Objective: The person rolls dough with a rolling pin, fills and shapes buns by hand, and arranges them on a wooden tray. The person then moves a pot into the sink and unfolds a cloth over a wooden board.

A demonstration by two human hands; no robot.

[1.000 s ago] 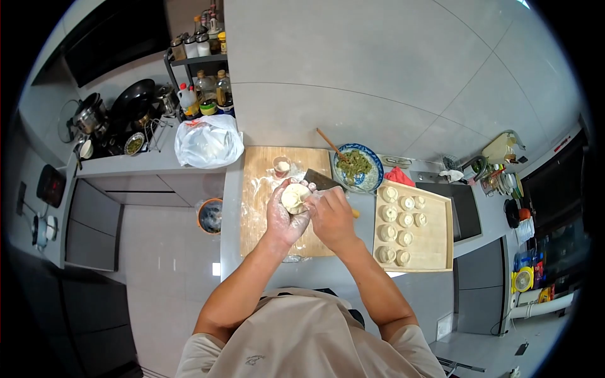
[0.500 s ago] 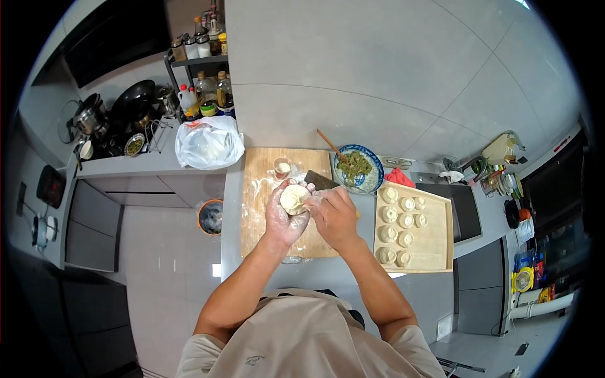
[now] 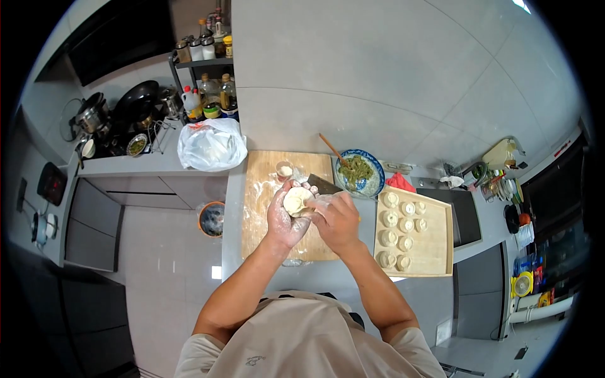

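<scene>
A round, pale dough bun (image 3: 295, 203) rests in my left hand (image 3: 283, 220), whose floury fingers curl round it. My right hand (image 3: 335, 217) pinches the bun's right edge between thumb and fingers. Both hands are above a floured wooden board (image 3: 258, 220). Beyond them on the board lie a small cup (image 3: 285, 170) with something white in it and a cleaver (image 3: 324, 184), its near part hidden by my right hand. A blue-and-white bowl (image 3: 380, 178) of green filling (image 3: 357, 170) stands at the back right, a wooden stick leaning in it.
Right of the board, a wooden tray (image 3: 435, 252) holds several shaped buns in rows. Behind it are a red cloth (image 3: 399, 182) and a sink (image 3: 463, 217). A white plastic bag (image 3: 212, 146) sits at the left, near bottles (image 3: 228, 94). An orange-rimmed bucket (image 3: 211, 220) stands on the floor.
The view has shifted slightly. My hands remain over the board with the bun, and the right fingers still pinch its edge; the bun's top looks a little more gathered.
</scene>
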